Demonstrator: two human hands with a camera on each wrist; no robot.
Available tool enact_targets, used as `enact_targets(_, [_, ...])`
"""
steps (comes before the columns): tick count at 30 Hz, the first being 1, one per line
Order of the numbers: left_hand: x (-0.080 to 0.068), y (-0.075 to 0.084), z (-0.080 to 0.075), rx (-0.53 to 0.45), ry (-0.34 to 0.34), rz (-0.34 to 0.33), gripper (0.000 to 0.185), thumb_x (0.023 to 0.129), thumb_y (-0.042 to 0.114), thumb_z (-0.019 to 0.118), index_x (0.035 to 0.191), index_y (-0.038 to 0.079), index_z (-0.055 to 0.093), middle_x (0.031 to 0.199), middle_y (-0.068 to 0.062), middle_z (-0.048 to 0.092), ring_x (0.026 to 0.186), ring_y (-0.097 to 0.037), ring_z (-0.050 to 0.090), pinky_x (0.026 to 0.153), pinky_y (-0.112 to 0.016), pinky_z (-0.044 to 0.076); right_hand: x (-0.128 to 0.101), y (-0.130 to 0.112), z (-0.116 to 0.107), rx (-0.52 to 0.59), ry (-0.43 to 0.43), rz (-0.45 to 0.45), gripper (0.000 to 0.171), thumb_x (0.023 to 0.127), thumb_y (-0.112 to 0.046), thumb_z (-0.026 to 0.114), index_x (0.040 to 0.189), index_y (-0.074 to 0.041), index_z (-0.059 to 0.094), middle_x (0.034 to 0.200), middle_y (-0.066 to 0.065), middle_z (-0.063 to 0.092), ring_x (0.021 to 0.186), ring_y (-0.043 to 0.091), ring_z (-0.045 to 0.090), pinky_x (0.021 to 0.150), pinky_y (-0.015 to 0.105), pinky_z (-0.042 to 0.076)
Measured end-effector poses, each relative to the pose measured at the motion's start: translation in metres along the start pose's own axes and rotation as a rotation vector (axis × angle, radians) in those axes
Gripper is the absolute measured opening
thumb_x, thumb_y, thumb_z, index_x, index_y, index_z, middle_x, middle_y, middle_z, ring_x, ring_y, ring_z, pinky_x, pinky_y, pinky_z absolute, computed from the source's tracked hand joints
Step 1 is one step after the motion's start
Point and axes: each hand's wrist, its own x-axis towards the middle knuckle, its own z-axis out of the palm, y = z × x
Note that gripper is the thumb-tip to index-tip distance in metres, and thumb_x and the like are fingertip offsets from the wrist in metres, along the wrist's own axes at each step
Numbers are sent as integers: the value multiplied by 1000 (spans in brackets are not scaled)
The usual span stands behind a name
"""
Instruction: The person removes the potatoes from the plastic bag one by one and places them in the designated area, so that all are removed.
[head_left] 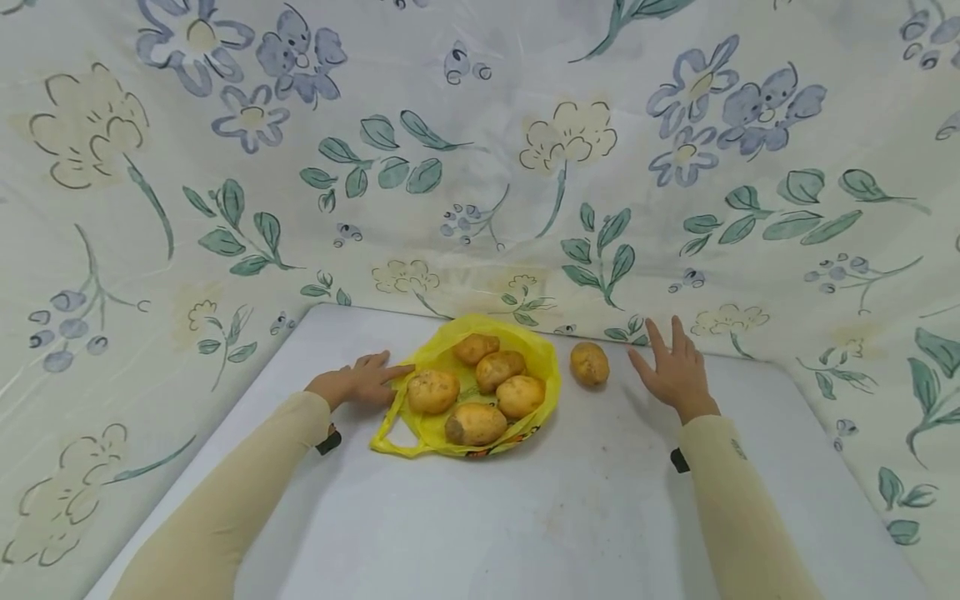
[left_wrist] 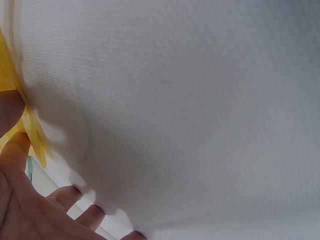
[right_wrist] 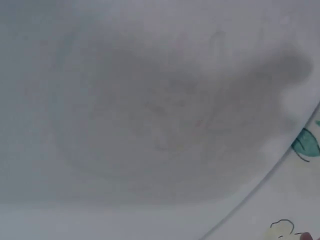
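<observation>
A yellow plastic bag point(head_left: 551, 367) lies on the white table with its mouth spread wide and several potatoes point(head_left: 433, 392) inside. At its left rim is my left hand point(head_left: 366, 382), thumb and index finger on the plastic, the other fingers spread out. Yellow plastic point(left_wrist: 34, 135) shows between thumb and index finger in the left wrist view. One potato point(head_left: 589, 364) sits outside, just right of the bag. To the right of that potato, my right hand point(head_left: 675, 373) is held with its fingers extended and apart, touching no potato.
Floral sheeting point(head_left: 480, 167) rises behind and along the sides of the white table point(head_left: 480, 525). A handle loop point(head_left: 405, 450) of the bag points toward me at the left front. The right wrist view shows blurred pale table and the sheeting's edge.
</observation>
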Motion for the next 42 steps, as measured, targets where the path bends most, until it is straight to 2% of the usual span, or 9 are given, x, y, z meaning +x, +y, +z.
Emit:
enact_targets(6, [-1,0,0,6,3,0,61,97,44,47,155,28,34,164,-27,8,147,-54,8,111,-76,11,-6,8,-1,-42,27,-35,79,99,-64,29,160,-19,9,164,24,-14,146,55,7,116,70,6])
enact_targets(17, [2,-3,0,17,5,-9,61,97,43,47,155,28,33,164,-26,7,147,-54,8,111,-76,11,-15,16,-2,-79,45,-46,79,99,-62,35,160,-19,8,163,23,-18,146,54,6,116,70,2])
enact_targets(25, [1,-2,0,6,2,-5,62,97,42,48,155,27,33,163,-27,7,147,-54,8,111,-76,11,-20,19,-4,-113,49,-62,80,98,-62,38,160,-19,10,164,24,-14,146,53,9,117,70,5])
enact_targets(32, [4,-1,1,9,7,-8,62,97,45,47,155,28,33,164,-26,8,147,-53,8,111,-76,11,-24,18,-8,-96,55,-76,79,99,-58,40,160,-20,7,163,25,-14,144,55,10,116,70,5])
enact_targets(39, [0,-6,-2,-42,19,42,55,102,34,39,155,23,33,162,-29,8,146,-56,6,113,-75,9,-23,17,-11,-89,63,-80,81,99,-58,41,160,-21,4,163,23,-17,144,54,10,116,70,5])
enact_targets(42, [-1,-8,-3,-73,14,63,55,104,37,36,157,22,29,162,-29,7,147,-56,4,113,-74,7,-25,16,-13,-82,68,-85,80,99,-57,42,160,-21,5,163,24,-16,144,54,11,116,70,5])
